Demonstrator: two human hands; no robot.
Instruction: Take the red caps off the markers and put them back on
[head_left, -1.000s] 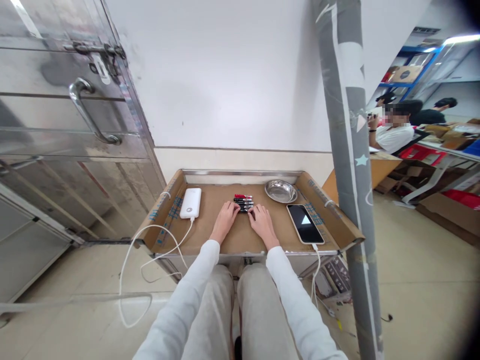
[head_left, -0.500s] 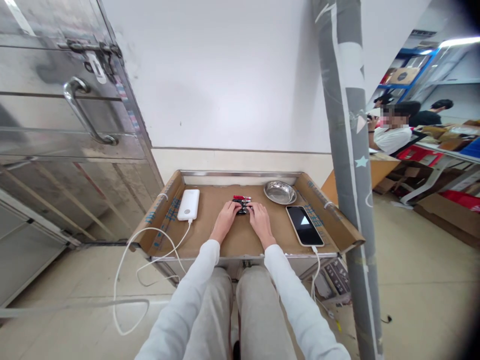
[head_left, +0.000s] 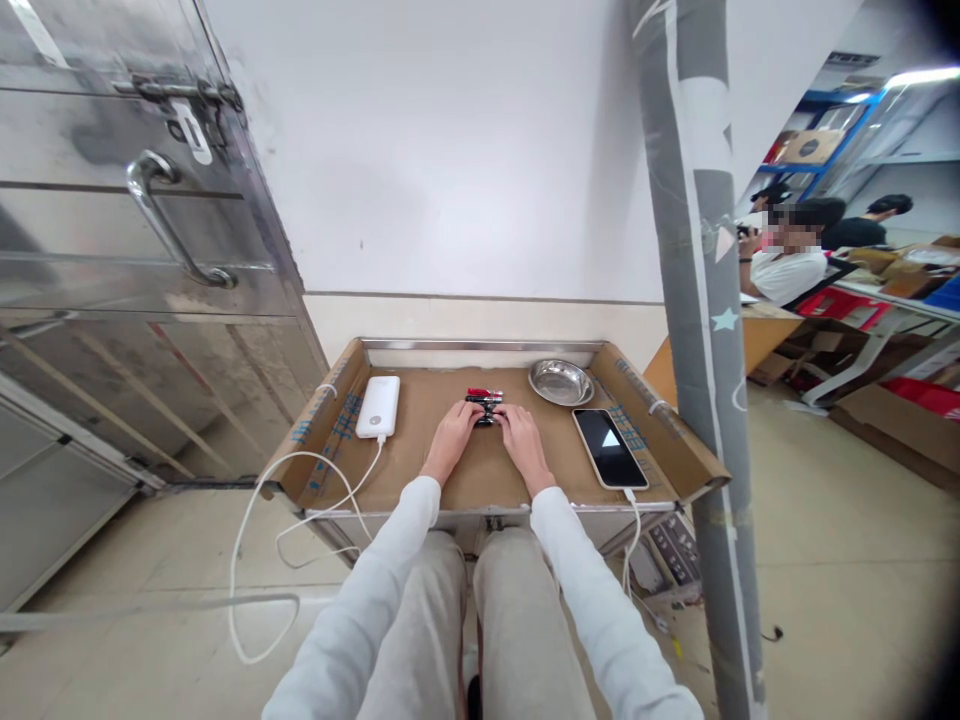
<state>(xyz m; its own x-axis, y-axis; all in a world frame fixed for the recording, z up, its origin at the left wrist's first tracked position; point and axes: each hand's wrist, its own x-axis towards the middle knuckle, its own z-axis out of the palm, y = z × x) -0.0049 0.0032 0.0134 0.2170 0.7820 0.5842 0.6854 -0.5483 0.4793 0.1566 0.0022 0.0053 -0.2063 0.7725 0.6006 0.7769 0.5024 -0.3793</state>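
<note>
A small group of slim sticks lies side by side on the cardboard: a red one (head_left: pixel 484 392) at the back, black ones (head_left: pixel 484 399) in front of it. They have shiny bits and could be batteries or pens; they are too small to tell. From the left, my left hand (head_left: pixel 454 432) closes its fingertips on the left end of a black stick at the near side. My right hand (head_left: pixel 519 436) pinches its right end. My fingers partly cover the near sticks.
The cardboard-lined table (head_left: pixel 480 490) has raised sides. A white power bank (head_left: pixel 378 407) with a cable lies left; a metal dish (head_left: pixel 561 382) and a plugged-in phone (head_left: pixel 610 448) lie right. A wrapped pole (head_left: pixel 697 250) stands at right. People (head_left: pixel 787 270) sit beyond.
The hands stay at the sticks with almost no movement. The camera view has shifted very slightly.
</note>
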